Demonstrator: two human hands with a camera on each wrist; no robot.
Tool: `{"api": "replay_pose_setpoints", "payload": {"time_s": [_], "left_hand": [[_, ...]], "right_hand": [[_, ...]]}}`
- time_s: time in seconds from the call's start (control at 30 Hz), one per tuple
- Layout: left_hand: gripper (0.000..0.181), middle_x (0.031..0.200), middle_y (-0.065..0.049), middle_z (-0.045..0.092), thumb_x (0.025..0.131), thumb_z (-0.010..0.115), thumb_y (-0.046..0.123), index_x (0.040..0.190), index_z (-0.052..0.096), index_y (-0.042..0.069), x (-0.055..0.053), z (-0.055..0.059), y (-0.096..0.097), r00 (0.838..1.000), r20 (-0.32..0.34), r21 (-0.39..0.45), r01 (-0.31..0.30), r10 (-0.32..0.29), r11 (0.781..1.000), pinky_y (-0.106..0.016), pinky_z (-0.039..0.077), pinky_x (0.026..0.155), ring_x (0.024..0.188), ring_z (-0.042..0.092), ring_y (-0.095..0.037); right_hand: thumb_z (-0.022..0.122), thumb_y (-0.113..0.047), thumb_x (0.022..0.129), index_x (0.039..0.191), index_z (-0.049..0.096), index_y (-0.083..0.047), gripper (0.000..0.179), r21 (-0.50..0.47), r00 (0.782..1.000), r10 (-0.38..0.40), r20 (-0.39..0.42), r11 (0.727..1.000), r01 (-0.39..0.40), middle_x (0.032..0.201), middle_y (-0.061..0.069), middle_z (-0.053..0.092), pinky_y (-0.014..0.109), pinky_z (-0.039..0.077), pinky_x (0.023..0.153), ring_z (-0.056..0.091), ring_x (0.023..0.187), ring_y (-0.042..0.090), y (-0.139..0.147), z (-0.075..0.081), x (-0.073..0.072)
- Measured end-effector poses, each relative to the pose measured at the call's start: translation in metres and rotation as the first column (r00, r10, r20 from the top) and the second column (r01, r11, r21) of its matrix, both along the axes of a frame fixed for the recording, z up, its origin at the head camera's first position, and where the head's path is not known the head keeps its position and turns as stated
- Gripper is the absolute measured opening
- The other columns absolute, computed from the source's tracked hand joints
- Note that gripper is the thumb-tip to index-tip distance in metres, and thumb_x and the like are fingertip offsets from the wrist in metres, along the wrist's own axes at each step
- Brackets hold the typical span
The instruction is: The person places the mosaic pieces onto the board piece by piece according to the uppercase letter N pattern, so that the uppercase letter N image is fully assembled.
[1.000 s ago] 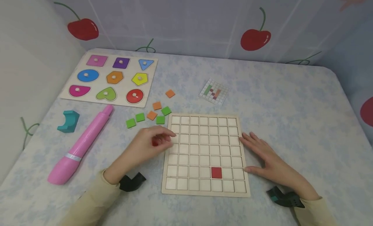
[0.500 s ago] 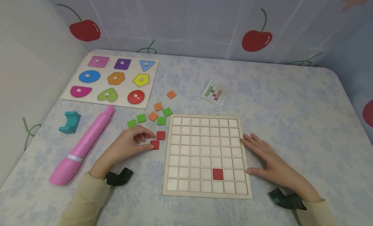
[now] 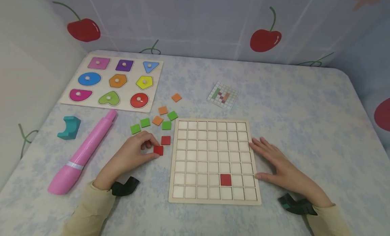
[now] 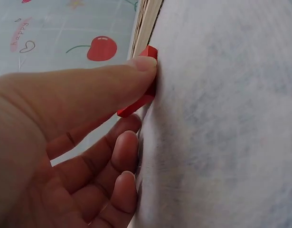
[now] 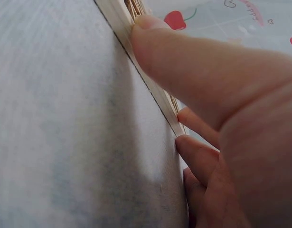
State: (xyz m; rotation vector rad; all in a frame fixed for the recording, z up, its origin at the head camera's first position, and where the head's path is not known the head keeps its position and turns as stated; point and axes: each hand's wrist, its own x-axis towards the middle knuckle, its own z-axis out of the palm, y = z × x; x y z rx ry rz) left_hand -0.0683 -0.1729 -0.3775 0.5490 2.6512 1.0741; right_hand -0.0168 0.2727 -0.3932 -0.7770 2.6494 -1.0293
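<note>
My left hand point(image 3: 133, 152) pinches a red square tile point(image 3: 158, 150) between thumb and index finger, left of the wooden grid board point(image 3: 215, 203). In the left wrist view the thumb lies across this tile point(image 4: 152, 51), low over the cloth, and the other fingers curl below. Another red tile point(image 3: 166, 140) lies just beyond it. A third red tile point(image 3: 225, 180) sits in a cell of the board's second row from the near side. My right hand point(image 3: 278, 166) rests with fingers extended against the board's right edge; thumb and fingertips touch the wooden rim point(image 5: 150, 88) in the right wrist view.
Green tiles point(image 3: 166, 125) and orange tiles point(image 3: 157, 120) lie scattered beyond the left hand. A small pattern card point(image 3: 223, 95) lies behind the board. At the left are a knobbed shape puzzle point(image 3: 103, 83), a pink microphone-shaped toy point(image 3: 88, 151) and a teal curved block point(image 3: 70, 127).
My left hand has moved left from the board's edge, uncovering two red tiles, and its index finger has closed with the thumb on the nearer one. The right hand stays at the board.
</note>
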Motion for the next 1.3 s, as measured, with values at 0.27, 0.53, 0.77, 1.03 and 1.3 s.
{"api": "replay_pose_setpoints", "payload": {"time_s": [0.27,0.53,0.77,1.03,1.3], "left_hand": [[0.018,0.074,0.006,0.056,0.077,0.078,0.007,0.083,0.064,0.017,0.0,0.005,0.001,1.0,0.011,0.03,-0.019,0.018,0.999,-0.03,0.044,0.062,0.07,0.051,-0.014],[0.011,0.083,0.0,0.062,0.081,0.074,0.006,0.085,0.064,0.01,-0.005,0.025,0.02,0.992,0.123,0.221,-0.041,0.014,0.974,-0.029,0.051,0.067,0.072,0.059,-0.016],[0.008,0.085,-0.008,0.064,0.085,0.068,0.002,0.092,0.063,0.001,-0.015,0.048,0.061,0.96,0.233,0.445,0.038,-0.157,0.895,-0.038,0.053,0.069,0.077,0.063,-0.032],[0.006,0.082,-0.002,0.065,0.084,0.069,0.003,0.089,0.065,0.004,-0.017,0.033,0.106,0.936,0.219,0.444,0.155,-0.275,0.882,-0.03,0.052,0.067,0.074,0.064,-0.024],[0.008,0.077,0.008,0.063,0.083,0.071,0.007,0.087,0.066,0.012,-0.005,0.012,0.124,0.951,0.168,0.282,0.207,-0.26,0.937,-0.023,0.05,0.067,0.07,0.06,-0.006]], "right_hand": [[0.077,-0.021,0.078,0.148,0.027,-0.012,0.086,-0.004,1.0,0.001,0.001,1.0,-0.001,0.153,0.011,0.018,0.048,0.002,0.109,0.004,0.139,0.03,0.0,0.0,0.0],[0.077,-0.021,0.078,0.148,0.027,-0.013,0.086,-0.007,1.0,-0.004,0.016,1.0,0.004,0.153,0.011,0.018,0.054,0.003,0.107,0.004,0.139,0.03,0.001,0.0,-0.001],[0.076,-0.022,0.079,0.148,0.027,-0.013,0.085,-0.013,1.0,0.008,0.004,1.0,-0.008,0.153,0.011,0.018,0.055,0.003,0.106,0.004,0.139,0.031,0.0,0.002,-0.001],[0.076,-0.02,0.079,0.148,0.027,-0.012,0.085,-0.03,1.0,0.023,-0.005,0.999,-0.023,0.153,0.012,0.018,0.056,0.003,0.106,0.003,0.139,0.032,0.0,0.002,-0.003],[0.077,-0.02,0.078,0.148,0.027,-0.013,0.086,-0.021,1.0,0.012,0.006,1.0,-0.012,0.153,0.011,0.018,0.055,0.002,0.106,0.003,0.139,0.031,0.001,0.001,-0.003]]}}
